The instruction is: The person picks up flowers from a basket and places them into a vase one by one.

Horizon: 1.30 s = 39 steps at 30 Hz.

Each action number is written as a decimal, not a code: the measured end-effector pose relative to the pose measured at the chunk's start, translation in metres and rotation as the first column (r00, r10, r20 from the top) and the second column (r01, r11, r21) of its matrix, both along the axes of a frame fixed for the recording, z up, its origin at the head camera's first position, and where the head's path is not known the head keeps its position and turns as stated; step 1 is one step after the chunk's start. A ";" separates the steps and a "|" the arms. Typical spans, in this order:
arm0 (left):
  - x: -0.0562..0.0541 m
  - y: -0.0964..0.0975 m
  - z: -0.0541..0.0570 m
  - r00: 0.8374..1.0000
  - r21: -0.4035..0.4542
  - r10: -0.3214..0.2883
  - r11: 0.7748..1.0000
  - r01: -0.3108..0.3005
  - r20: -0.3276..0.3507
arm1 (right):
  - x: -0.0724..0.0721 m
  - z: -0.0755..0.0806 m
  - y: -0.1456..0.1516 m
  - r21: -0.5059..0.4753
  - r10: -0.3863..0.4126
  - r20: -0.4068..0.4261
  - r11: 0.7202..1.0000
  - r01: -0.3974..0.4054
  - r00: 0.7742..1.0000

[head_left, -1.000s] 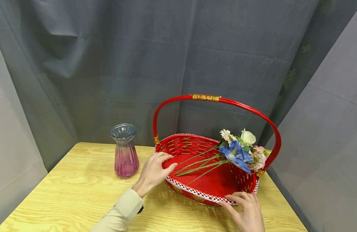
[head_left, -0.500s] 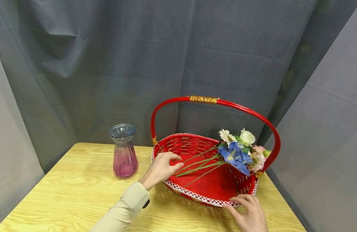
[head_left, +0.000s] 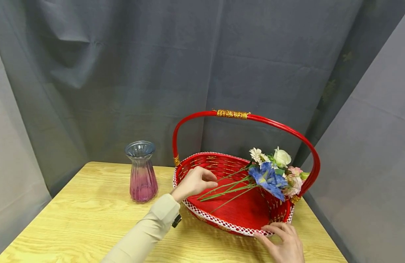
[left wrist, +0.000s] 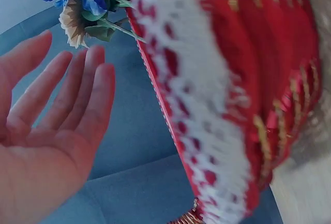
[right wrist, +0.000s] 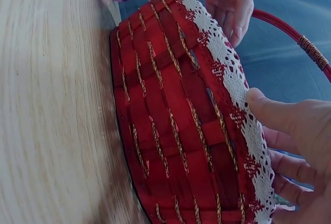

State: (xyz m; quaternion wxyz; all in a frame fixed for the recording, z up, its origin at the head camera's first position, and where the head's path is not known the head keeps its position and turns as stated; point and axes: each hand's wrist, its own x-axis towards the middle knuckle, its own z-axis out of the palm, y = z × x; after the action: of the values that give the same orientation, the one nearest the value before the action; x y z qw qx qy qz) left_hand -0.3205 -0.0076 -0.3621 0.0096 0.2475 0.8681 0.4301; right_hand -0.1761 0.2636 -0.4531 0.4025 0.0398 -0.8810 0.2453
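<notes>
A red woven basket (head_left: 242, 215) with white lace trim and a tall handle (head_left: 281, 126) stands on the table. Inside it lie several long-stemmed flowers: a blue one (head_left: 268, 179), a white rose (head_left: 282, 157) and pink blooms (head_left: 294, 182), their green stems (head_left: 227, 191) pointing left. My left hand (head_left: 196, 180) hovers over the basket's left part, near the stem ends; its fingers (left wrist: 95, 94) are loosely extended and hold nothing. With the thumb outside and fingers inside, my right hand (head_left: 283, 241) grips the front rim at the right, on the lace (right wrist: 243, 97).
A ribbed glass vase (head_left: 142, 179), blue at the top and pink below, stands left of the basket. The light wooden table (head_left: 90, 212) ends at a grey curtain (head_left: 150, 73) behind, with pale panels on both sides.
My left hand has moved right and slightly up, from the basket's left front rim to over its inside near the stems. My right hand stays at the front rim, shifted slightly right.
</notes>
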 end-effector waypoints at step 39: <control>-0.048 0.096 -0.016 0.838 0.245 -0.170 0.969 0.046 0.518 | -0.001 0.004 -0.002 0.013 -0.030 0.062 0.999 0.029 0.998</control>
State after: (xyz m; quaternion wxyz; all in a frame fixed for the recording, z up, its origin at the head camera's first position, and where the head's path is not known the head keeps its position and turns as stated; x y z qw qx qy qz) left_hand -0.3690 0.0886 -0.3784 0.2479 0.1661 0.7617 0.5751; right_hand -0.1766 0.2619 -0.4490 0.3782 0.0218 -0.8951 0.2351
